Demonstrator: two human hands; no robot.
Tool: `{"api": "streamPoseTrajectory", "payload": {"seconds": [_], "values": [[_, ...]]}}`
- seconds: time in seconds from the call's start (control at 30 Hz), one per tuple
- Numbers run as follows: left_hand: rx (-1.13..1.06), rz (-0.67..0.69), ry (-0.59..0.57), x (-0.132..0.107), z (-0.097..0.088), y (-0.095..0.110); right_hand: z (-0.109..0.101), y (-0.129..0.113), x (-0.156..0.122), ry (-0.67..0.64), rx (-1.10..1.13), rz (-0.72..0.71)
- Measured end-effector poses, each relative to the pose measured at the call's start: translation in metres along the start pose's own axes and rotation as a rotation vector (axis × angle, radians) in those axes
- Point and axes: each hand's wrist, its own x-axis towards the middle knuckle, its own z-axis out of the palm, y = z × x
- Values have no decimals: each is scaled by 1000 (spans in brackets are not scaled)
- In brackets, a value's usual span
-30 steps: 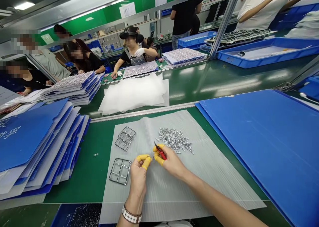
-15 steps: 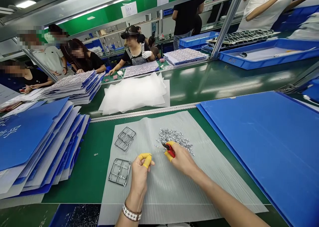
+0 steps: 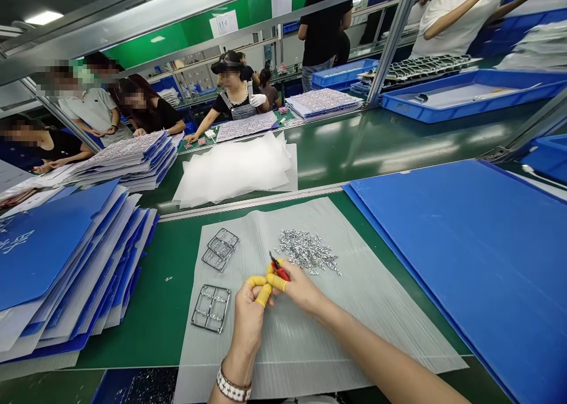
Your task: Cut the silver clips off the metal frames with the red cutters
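My left hand (image 3: 250, 309), with yellow finger cots on thumb and forefinger, is closed in a pinch; what lies between the fingertips is too small to make out. Red-handled nippers (image 3: 280, 269) rest in my right hand (image 3: 303, 289), their dark jaws pointing up and away. Its yellow-covered fingertips meet those of my left hand. Just beyond is a heap of small shiny silver pieces (image 3: 308, 250). To the left lie a dark square sprue frame (image 3: 211, 308) holding silver parts, and overlapping frames (image 3: 220, 249) behind it. All rest on a translucent sheet (image 3: 336, 345).
Stacked blue and white sheets (image 3: 66, 250) stand at the left, and a large blue board (image 3: 456, 238) lies at the right. White foam sheets (image 3: 239, 168) sit beyond the metal rail. A blue tray (image 3: 465, 106) is at the far right. Several people work across the bench.
My right hand has moved left with the nippers, away from the silver heap, to meet my left hand. My left hand has stayed nearly in place. The view has shifted slightly.
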Motion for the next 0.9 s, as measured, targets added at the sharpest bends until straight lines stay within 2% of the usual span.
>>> {"api": "streamPoseTrajectory", "payload": {"seconds": [0.17,0.3,0.4,0.5,0.6,0.7,0.9], "values": [[-45,2,-38,-3,-4,-2,10,-2,-3,-132,273,96],[-92,3,-62,-5,-4,-2,6,-8,-4,-192,278,118],[-95,-7,-55,-5,-5,-2,-4,-9,-5,-102,8,71],[-74,-6,-23,-5,-9,-3,-18,-11,-12,-7,-521,-89],[-22,12,-13,-4,-13,-4,-29,-14,-21,-12,-911,-203],[34,33,-26,-4,-14,-4,-32,-16,-28,-44,-1060,-242],[104,86,-27,-4,-15,-8,-30,-18,-31,-68,-1149,-248]]}}
